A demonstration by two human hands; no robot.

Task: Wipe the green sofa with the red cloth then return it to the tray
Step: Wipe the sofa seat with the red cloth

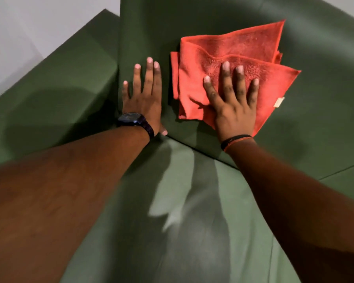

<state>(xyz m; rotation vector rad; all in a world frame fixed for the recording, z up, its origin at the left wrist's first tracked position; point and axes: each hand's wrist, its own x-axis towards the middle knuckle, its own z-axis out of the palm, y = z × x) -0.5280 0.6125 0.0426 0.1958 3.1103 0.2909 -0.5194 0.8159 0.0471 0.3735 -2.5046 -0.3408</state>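
Observation:
The green sofa (pixel 192 221) fills the head view, with its backrest at the top and its seat below. A folded red cloth (pixel 229 52) lies flat against the backrest. My right hand (pixel 233 99) presses on the cloth's lower half with fingers spread. My left hand (pixel 145 94), wearing a dark watch, rests flat on the bare backrest just left of the cloth, fingers apart, holding nothing. The tray is not in view.
The sofa's left armrest (pixel 59 94) stands left of my left hand. A pale wall (pixel 29 27) shows at the top left. A seam between seat cushions (pixel 339 172) runs at the right.

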